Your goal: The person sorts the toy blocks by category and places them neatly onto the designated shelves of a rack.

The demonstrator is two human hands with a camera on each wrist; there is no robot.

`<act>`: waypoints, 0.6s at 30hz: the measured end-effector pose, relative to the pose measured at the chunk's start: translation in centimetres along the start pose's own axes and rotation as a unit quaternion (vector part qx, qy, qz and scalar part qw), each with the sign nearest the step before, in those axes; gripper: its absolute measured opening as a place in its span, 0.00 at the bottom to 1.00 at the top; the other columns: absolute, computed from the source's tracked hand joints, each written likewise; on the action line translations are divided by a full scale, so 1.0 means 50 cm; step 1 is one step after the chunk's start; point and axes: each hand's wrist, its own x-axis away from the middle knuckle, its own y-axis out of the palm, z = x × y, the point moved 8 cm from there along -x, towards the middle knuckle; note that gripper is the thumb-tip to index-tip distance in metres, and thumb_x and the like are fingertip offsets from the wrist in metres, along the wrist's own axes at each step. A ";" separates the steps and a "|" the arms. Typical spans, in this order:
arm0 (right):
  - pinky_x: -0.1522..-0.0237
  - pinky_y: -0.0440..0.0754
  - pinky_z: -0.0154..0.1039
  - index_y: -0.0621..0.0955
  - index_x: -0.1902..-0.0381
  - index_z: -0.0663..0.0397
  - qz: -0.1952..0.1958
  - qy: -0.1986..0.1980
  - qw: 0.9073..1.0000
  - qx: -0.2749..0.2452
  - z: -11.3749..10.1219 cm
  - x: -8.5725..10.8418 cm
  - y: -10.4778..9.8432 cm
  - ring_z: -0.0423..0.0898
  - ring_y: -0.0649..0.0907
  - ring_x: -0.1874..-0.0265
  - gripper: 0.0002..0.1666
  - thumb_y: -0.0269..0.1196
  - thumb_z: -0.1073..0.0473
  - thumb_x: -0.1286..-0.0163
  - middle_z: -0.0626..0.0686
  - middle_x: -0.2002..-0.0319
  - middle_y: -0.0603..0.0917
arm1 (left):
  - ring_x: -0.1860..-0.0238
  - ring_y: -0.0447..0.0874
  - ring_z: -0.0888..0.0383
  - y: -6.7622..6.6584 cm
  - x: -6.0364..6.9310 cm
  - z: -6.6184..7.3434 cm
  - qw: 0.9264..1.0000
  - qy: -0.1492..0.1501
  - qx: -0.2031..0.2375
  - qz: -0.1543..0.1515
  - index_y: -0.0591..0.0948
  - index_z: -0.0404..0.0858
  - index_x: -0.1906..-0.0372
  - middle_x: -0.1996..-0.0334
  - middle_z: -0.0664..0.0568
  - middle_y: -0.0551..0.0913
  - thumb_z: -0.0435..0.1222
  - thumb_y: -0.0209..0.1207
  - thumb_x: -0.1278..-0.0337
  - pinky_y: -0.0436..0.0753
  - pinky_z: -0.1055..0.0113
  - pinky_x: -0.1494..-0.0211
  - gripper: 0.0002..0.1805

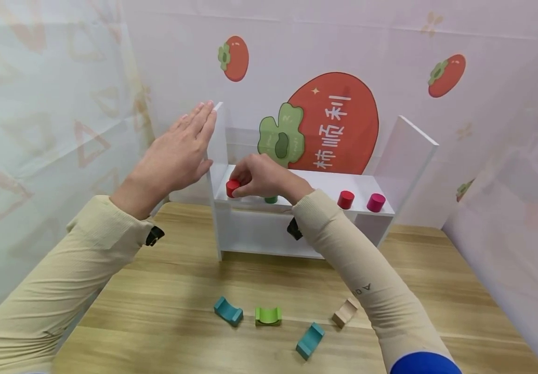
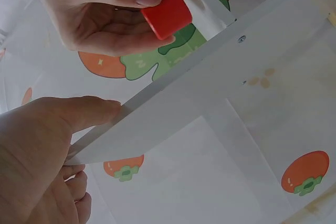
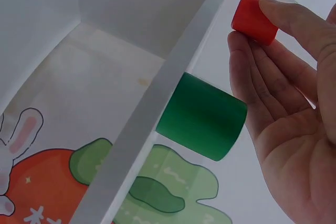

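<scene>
Plain red cylinder: axis upright, between hands, right nearer.
Right hand: pinches cylinder.
Left hand: fingers straight, touching white flat side panel.

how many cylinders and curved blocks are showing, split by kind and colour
Red cylinders: 2
Green cylinder: 1
Pink cylinder: 1
Teal curved blocks: 2
Light green curved block: 1
Tan curved block: 1
Total: 8 visible; the right sleeve may hide others
</scene>
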 end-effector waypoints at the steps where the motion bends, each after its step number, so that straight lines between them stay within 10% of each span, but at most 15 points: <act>1: 0.51 0.90 0.34 0.91 0.52 0.54 -0.001 0.002 1.000 0.001 0.002 -0.002 0.002 0.42 0.90 0.60 0.14 0.76 0.58 0.34 0.51 0.60 0.93 | 0.13 0.44 0.37 0.000 0.000 0.000 1.000 -0.001 0.001 0.000 0.43 0.24 0.16 0.13 0.34 0.41 0.38 0.63 0.29 0.52 0.43 0.11 0.52; 18: 0.42 0.88 0.37 0.87 0.40 0.58 -0.011 0.020 0.999 0.042 0.008 -0.011 0.010 0.45 0.90 0.51 0.23 0.73 0.57 0.30 0.54 0.50 0.92 | 0.13 0.44 0.38 0.005 -0.002 -0.002 1.000 -0.004 -0.002 0.003 0.42 0.26 0.16 0.13 0.35 0.42 0.38 0.64 0.30 0.52 0.43 0.12 0.53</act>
